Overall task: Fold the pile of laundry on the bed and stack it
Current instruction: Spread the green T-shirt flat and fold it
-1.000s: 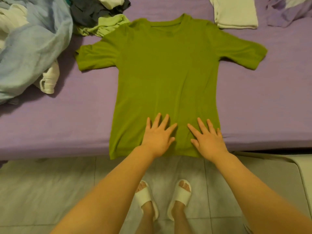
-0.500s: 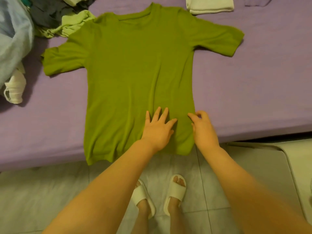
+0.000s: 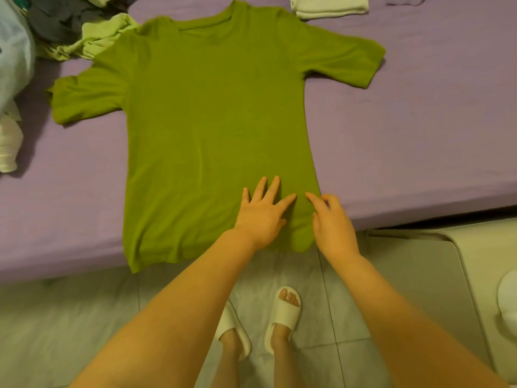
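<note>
Nearest are 2 white slippers point(image 3: 282, 317) on the tiled floor point(image 3: 70, 317). Next come the hands at the bottom of the green T-shirt point(image 3: 212, 121). The left hand point(image 3: 261, 217) lies flat with fingers spread, probably to keep the soft cloth smooth. The right hand point(image 3: 331, 222) has curled fingers at the shirt's right edge, maybe to pinch it for a fold. The shirt lies flat on the purple bed point(image 3: 419, 141). Past its collar sit a crumpled laundry pile point(image 3: 78, 32) and a folded white cloth point(image 3: 330, 7).
</note>
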Demonstrator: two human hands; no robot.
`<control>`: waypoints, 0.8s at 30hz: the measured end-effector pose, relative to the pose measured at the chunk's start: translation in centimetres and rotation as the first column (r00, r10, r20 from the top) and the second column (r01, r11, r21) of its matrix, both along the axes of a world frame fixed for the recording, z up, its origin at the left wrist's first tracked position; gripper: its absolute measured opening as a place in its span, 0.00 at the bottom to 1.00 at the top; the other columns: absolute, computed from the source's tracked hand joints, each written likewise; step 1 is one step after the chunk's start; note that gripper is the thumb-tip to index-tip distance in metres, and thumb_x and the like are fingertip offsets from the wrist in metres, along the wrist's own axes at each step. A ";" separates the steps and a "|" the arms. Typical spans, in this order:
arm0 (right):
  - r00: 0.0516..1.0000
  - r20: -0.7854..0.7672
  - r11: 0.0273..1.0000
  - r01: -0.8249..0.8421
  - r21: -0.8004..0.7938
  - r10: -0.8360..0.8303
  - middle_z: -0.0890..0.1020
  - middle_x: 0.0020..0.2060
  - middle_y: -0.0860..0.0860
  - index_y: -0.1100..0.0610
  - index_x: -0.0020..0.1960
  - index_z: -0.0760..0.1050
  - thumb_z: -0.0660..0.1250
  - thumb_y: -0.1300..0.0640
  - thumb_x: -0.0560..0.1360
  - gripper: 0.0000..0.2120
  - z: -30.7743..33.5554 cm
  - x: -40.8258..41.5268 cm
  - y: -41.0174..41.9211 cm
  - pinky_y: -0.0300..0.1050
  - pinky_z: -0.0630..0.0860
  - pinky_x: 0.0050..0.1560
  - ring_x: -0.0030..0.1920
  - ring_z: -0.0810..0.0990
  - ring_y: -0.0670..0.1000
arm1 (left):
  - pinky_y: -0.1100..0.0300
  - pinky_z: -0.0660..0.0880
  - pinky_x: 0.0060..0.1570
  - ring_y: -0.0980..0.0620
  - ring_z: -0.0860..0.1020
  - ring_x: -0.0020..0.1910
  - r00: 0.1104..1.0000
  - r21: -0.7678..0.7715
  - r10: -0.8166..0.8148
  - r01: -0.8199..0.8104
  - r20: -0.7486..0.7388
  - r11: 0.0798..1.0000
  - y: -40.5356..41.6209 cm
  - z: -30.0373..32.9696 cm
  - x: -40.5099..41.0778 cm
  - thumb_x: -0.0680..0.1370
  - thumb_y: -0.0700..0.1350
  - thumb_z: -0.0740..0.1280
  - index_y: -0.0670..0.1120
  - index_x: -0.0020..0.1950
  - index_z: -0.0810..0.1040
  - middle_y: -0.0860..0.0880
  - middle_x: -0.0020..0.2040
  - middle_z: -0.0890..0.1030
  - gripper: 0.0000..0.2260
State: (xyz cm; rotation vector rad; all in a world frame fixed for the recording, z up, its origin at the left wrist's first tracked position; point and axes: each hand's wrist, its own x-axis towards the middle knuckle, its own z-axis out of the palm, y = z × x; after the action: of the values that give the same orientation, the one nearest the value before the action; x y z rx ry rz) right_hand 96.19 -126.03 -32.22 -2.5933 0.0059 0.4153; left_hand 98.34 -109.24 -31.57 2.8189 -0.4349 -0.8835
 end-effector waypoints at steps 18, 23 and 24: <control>0.986 -0.128 0.977 -0.126 -0.170 0.105 0.74 0.61 0.53 0.45 0.65 0.69 0.58 0.48 0.79 0.14 1.8 1.2 -3.8 0.50 0.70 0.46 0.56 0.76 0.60 | 0.35 0.49 0.72 0.41 0.41 0.77 0.993 0.003 0.034 -0.034 -0.115 0.999 -1.1 1.3 0.1 0.81 0.51 0.59 0.60 0.77 0.54 0.46 0.79 0.41 0.26; 0.968 -0.008 0.946 -0.246 -0.212 0.250 0.69 0.69 0.57 0.53 0.66 0.74 0.63 0.61 0.76 0.18 2.7 3.2 -1.5 0.52 0.70 0.58 0.64 0.71 0.60 | 0.38 0.50 0.72 0.41 0.44 0.77 0.994 0.008 0.057 -0.057 -0.098 0.998 -1.2 2.2 0.9 0.81 0.50 0.59 0.59 0.76 0.56 0.44 0.79 0.45 0.25; 0.969 -0.022 0.947 -0.246 -0.205 0.246 0.68 0.71 0.56 0.52 0.67 0.73 0.62 0.60 0.77 0.18 2.8 3.8 -0.9 0.51 0.68 0.60 0.66 0.70 0.59 | 0.39 0.50 0.73 0.41 0.45 0.77 0.994 0.003 0.065 -0.065 -0.088 0.998 -1.1 2.4 1.1 0.81 0.50 0.59 0.58 0.76 0.56 0.44 0.79 0.46 0.25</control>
State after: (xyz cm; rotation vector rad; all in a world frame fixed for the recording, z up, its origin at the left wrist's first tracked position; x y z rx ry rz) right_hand 100.00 -126.94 -29.45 -2.8101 -0.2945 0.5238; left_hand 99.49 -110.39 -29.18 2.7639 -0.3297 -0.9896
